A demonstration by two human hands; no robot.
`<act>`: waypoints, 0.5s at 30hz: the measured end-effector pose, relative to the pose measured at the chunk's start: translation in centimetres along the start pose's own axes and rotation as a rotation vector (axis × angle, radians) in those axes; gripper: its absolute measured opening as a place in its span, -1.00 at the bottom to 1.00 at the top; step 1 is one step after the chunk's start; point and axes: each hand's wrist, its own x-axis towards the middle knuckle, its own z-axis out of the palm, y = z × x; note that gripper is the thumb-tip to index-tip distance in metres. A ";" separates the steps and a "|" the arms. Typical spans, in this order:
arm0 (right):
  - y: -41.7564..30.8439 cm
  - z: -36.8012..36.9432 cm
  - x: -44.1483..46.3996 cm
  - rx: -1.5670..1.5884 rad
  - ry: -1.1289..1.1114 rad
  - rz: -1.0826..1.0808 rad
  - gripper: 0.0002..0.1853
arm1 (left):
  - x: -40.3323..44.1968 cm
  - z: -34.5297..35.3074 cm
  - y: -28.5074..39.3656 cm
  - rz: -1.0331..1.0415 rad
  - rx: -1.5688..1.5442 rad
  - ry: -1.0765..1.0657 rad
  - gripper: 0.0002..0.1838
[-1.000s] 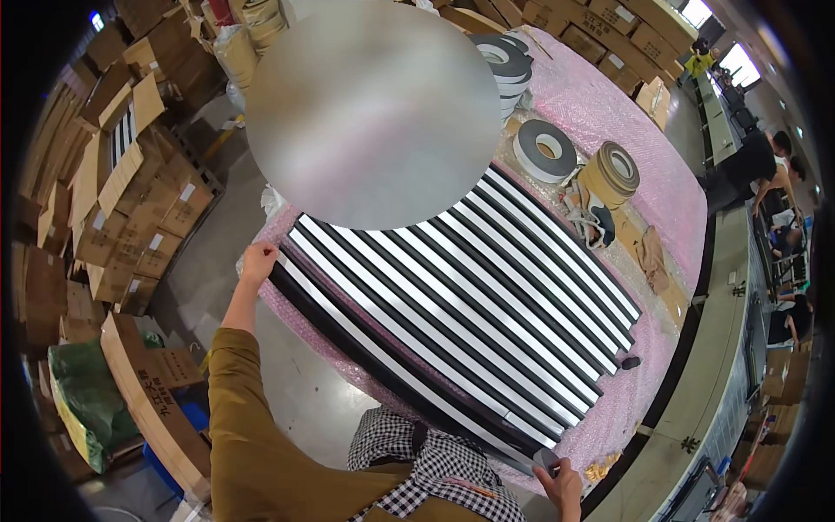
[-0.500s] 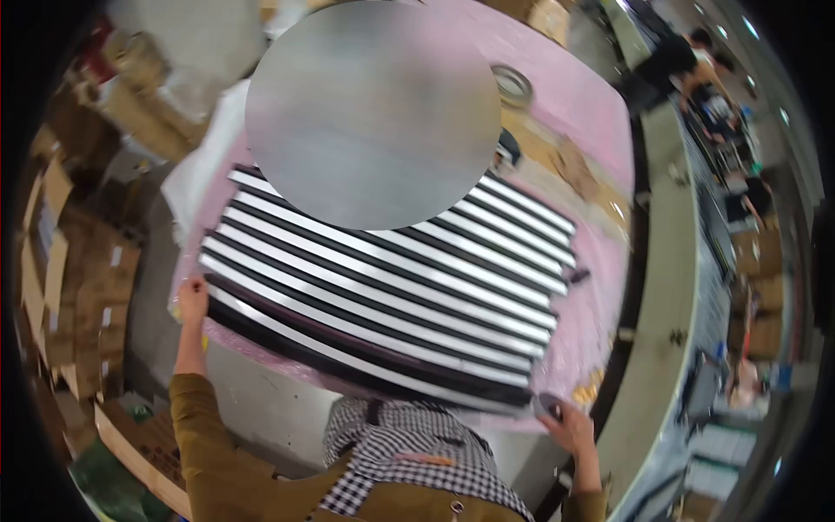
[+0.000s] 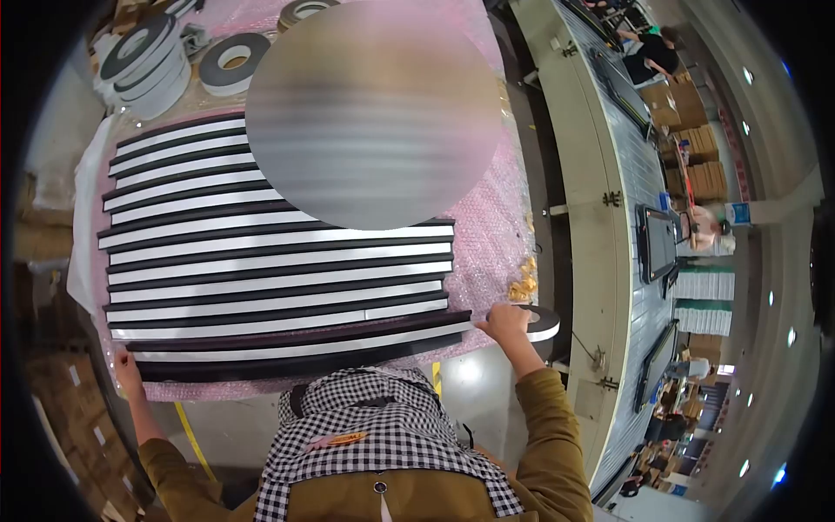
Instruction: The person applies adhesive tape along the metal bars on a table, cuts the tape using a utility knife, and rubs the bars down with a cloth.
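Several long black strips with white faces [image 3: 287, 252] lie side by side on pink bubble wrap. The nearest black strip [image 3: 296, 345] lies along the table's front edge, with a white band running its length. My left hand [image 3: 129, 372] is at its left end, fingertips closed on the end. At the right end, my right hand [image 3: 507, 324] grips a roll of tape [image 3: 545, 325] with a dark side and white rim. Fingers and thumb wrap the roll's near side, just beyond the strip's end. A blurred disc hides the middle of the far strips.
A stack of tape rolls [image 3: 143, 65] and a single tape roll [image 3: 233, 63] stand at the back left. Yellow scraps [image 3: 524, 283] lie on the right edge of the bubble wrap [image 3: 487, 235]. A long pale bench [image 3: 591, 226] runs along the right, with people farther off.
My view has swung round, so the strips lie more level and the tape rolls at the back left show. Both hands remain at the nearest strip's ends, the right still holding the roll.
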 end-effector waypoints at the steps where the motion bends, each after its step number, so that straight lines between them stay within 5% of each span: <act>1: -0.2 0.2 0.2 0.012 0.009 -0.013 -0.38 | 0.2 0.0 -0.3 0.002 -0.008 -0.015 -0.90; 15: -1.1 -0.9 0.3 0.054 -0.004 -0.004 -0.42 | 0.1 -0.4 -0.3 -0.011 0.048 -0.058 -0.85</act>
